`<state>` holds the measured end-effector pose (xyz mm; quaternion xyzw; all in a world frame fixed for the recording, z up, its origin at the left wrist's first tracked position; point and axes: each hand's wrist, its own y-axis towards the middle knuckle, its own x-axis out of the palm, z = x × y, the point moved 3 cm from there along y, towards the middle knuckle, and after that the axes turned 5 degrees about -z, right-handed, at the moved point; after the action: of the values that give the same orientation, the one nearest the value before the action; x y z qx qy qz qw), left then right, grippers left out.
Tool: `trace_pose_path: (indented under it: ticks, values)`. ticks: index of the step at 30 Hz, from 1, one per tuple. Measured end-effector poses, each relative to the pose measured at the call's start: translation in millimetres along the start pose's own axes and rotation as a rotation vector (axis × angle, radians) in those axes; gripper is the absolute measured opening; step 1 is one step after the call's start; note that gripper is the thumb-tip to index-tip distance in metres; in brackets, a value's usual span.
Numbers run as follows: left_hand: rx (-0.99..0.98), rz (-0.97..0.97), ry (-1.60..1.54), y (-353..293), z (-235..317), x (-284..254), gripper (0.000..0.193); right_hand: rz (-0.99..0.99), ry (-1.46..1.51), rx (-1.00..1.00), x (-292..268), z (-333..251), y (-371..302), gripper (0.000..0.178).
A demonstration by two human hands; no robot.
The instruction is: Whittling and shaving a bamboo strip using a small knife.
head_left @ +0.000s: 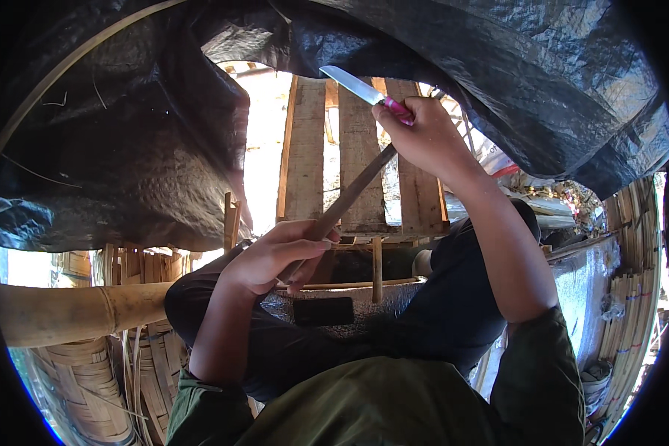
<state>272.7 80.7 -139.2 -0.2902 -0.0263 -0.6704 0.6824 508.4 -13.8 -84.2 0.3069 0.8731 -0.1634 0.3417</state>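
Slanting over the wooden surface's near edge [364, 221], a brown stick [360, 185] is gripped by the left hand [271, 259]. Farther along, a pink-handled knife [366, 94] is clasped in the right hand [428, 137].

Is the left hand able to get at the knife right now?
Probably not: the left hand holds the stick, and the knife is farther forward, gripped by the right hand.
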Motion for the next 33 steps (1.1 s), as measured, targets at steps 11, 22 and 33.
trace_pose_path:
  ticks: [11, 22, 33]
  values:
    - [0.018, -0.180, -0.548, -19.9, 8.6, -10.3, 0.034, -0.044, 0.122, 0.167, 21.2, 34.1, 4.2, 0.045]
    - [0.004, -0.118, -0.455, -19.5, 3.6, -16.6, 0.064, -0.237, 0.209, 0.251, 65.1, 30.2, 13.3, 0.035]
    - [-0.110, -0.124, -0.656, -22.9, 11.7, -10.5, 0.035, -0.195, 0.130, 0.161, 62.7, 37.6, 5.4, 0.043]
